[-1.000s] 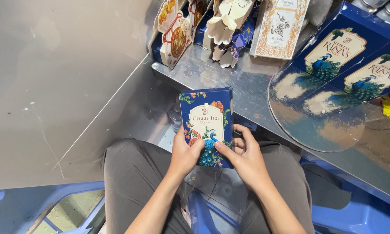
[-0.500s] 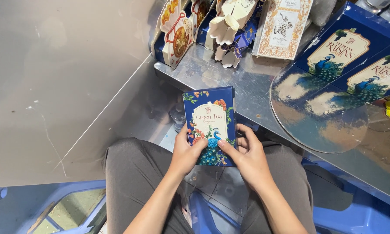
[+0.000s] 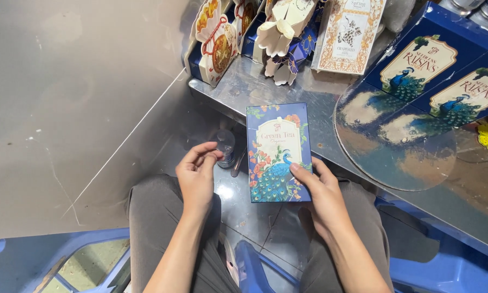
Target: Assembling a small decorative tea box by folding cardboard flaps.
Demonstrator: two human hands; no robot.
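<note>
A dark blue carton (image 3: 278, 151) with a peacock and flowers printed on its front is held upright over my lap. My right hand (image 3: 319, 190) grips it from the lower right, thumb across the front. My left hand (image 3: 196, 176) is off the carton, a little to its left, with the fingers loosely curled and nothing in them. A small dark bottle (image 3: 225, 146) stands just beyond the left hand's fingertips. My grey-trousered knees are below both hands.
A shiny metal worktable (image 3: 309, 92) runs from top centre to the right. On it stand folded decorated cartons (image 3: 220, 43), a cream carton (image 3: 349, 32), blue peacock boxes (image 3: 417, 68) and a round reflective disc (image 3: 396, 135). A blue plastic seat (image 3: 455, 271) is below.
My left hand has let go of the blue carton and drawn back to the left. The right hand alone holds the carton, which has shifted slightly right.
</note>
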